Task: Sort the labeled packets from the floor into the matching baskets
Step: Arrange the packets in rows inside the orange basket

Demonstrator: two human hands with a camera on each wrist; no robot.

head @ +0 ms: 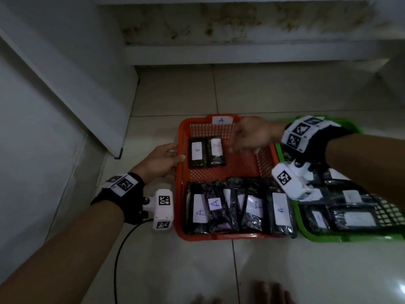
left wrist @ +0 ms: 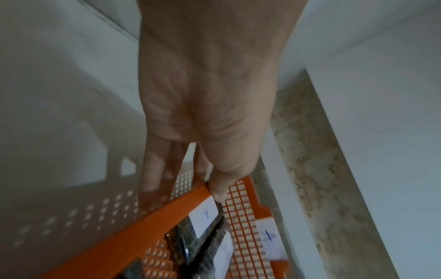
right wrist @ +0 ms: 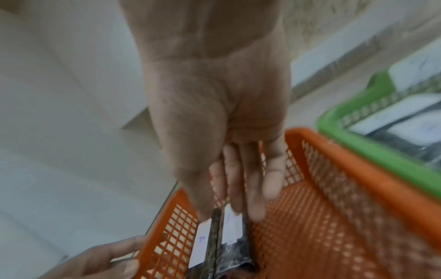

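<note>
An orange basket marked A stands on the tiled floor. Two black packets with white A labels lie at its back, and several more fill its front. My left hand grips the basket's left rim, thumb inside and fingers outside. Holding nothing, my right hand hovers over the two back packets with relaxed fingers. A green basket with labeled packets touches the orange one on the right.
A white wall rises at the left, and a stained step runs behind the baskets. A black cable trails from my left wrist across the floor. Toes show at the bottom edge. Bare tiles lie in front of the baskets.
</note>
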